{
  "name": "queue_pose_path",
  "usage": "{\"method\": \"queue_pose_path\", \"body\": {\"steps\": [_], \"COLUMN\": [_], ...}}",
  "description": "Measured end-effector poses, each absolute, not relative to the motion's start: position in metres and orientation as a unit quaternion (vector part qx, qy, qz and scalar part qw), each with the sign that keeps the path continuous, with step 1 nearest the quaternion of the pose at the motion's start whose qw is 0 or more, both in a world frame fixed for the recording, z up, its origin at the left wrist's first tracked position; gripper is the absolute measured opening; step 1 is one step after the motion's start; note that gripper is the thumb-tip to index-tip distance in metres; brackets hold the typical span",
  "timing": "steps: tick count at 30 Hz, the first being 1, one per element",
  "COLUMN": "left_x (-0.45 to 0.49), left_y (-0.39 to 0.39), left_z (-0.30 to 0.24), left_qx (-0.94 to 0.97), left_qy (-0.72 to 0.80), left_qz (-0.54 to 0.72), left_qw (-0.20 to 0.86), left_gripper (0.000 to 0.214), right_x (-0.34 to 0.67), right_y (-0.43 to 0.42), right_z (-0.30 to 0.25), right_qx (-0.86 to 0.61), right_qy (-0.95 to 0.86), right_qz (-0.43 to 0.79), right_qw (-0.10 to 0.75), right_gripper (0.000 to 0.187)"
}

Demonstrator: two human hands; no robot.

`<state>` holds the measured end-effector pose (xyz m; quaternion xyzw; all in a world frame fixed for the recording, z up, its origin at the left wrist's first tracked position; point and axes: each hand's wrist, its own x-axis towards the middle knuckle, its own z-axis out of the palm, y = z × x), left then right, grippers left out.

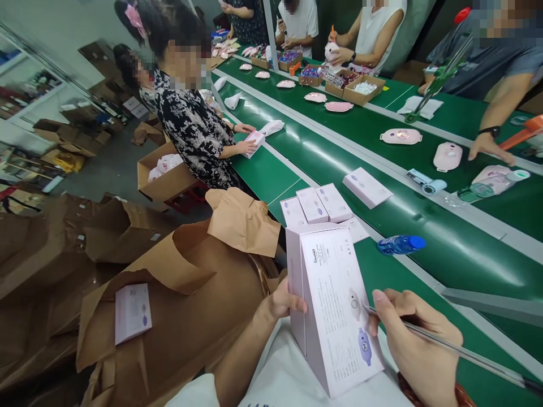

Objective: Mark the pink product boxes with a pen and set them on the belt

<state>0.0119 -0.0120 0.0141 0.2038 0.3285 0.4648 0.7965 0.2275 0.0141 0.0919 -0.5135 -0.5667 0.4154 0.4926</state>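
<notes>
The left grip point(288, 299) is shut on the side of a white and pink box point(335, 311), holding it up and a bit tilted. The right grip point(413, 345) is shut on a long pen point(462, 356). The pen's tip is just beside the box, above the green table point(449, 260).

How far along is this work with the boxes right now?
Done-looking: closed boxes stand on the green belt, and one box lies on brown kraft paper. In hand: the left hand holds a printed box, the right hand a thin rod. Left: unboxed pink devices lie along the belt.
</notes>
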Motion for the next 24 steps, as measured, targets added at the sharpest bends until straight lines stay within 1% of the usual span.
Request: {"method": "queue_pose_path", "body": {"steps": [5,10,11,13,14,15,17,19,20,21,23,24], "left_x": [0.012,0.012,0.013,0.015,0.016,0.018,0.02,0.021,0.022,0.022,0.022,0.022], "left_y": [-0.011,-0.009,-0.009,-0.01,-0.01,-0.011,-0.012,-0.013,-0.013,-0.013,-0.013,-0.012], "left_z": [0.014,0.017,0.018,0.019,0.018,0.017,0.011,0.003,-0.002,-0.006,-0.015,-0.019], "left_qx": [0.196,0.19,0.193,0.184,0.17,0.151,0.12,0.105,0.101,0.096,0.086,0.081], "left_qy": [0.33,0.327,0.325,0.325,0.327,0.33,0.341,0.348,0.348,0.345,0.334,0.326], "left_qz": [0.464,0.47,0.47,0.479,0.491,0.507,0.545,0.576,0.586,0.591,0.591,0.589], "left_qw": [0.798,0.798,0.797,0.794,0.79,0.782,0.757,0.732,0.725,0.723,0.729,0.735], "left_gripper": [0.061,0.066,0.065,0.066,0.069,0.072,0.075,0.072,0.071,0.072,0.076,0.078], "right_x": [0.227,0.229,0.23,0.235,0.238,0.241,0.249,0.256,0.258,0.261,0.264,0.264], "right_y": [0.015,0.011,0.011,0.013,0.015,0.018,0.028,0.037,0.04,0.042,0.041,0.038], "right_z": [0.092,0.094,0.094,0.092,0.089,0.086,0.075,0.06,0.052,0.045,0.032,0.026], "right_qx": [-0.526,-0.545,-0.552,-0.57,-0.583,-0.601,-0.643,-0.655,-0.634,-0.599,-0.528,-0.505], "right_qy": [-0.561,-0.529,-0.507,-0.451,-0.424,-0.401,-0.374,-0.383,-0.4,-0.42,-0.433,-0.418], "right_qz": [0.414,0.427,0.435,0.449,0.456,0.46,0.471,0.523,0.568,0.618,0.701,0.731], "right_qw": [0.487,0.491,0.499,0.52,0.522,0.516,0.474,0.388,0.34,0.287,0.208,0.19], "right_gripper": [0.05,0.052,0.048,0.033,0.035,0.043,0.055,0.057,0.056,0.059,0.076,0.081]}}
